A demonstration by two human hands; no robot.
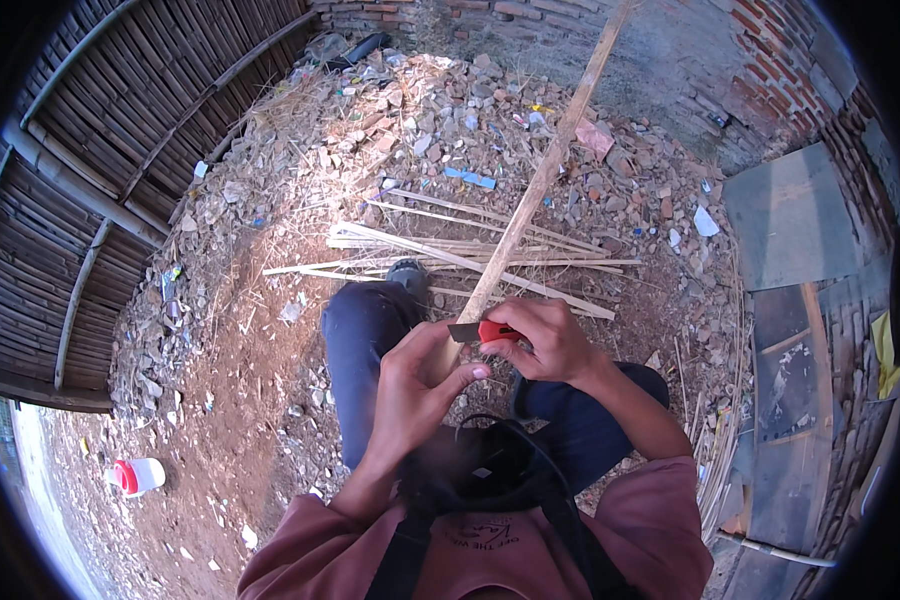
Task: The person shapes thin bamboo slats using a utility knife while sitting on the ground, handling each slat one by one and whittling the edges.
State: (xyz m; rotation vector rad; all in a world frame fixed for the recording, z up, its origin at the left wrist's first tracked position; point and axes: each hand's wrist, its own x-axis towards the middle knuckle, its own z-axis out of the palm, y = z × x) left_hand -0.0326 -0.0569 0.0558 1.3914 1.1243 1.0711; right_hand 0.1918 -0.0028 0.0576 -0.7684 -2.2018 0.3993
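Note:
A long, pale wooden or bamboo strip (537, 195) slants from between my knees up to the far right. My left hand (417, 383) is closed around its near end, thumb pointing right. In my right hand (542, 342) is a red-handled cutter knife (495, 331). Its dark, flat blade lies across the strip just above my left hand, pointing left. Whether the edge bites into the wood I cannot tell. Beyond my hands, several thin pale strips (450, 255) lie loosely crossed on the ground by my left foot.
Broken brick and rubble (420, 125) slope up to a brick wall (660, 60). A slatted bamboo wall (170, 110) stands at left. On the dirt at lower left lies a white container with a red lid (140, 476). Grey sheets (792, 215) and boards line the right side.

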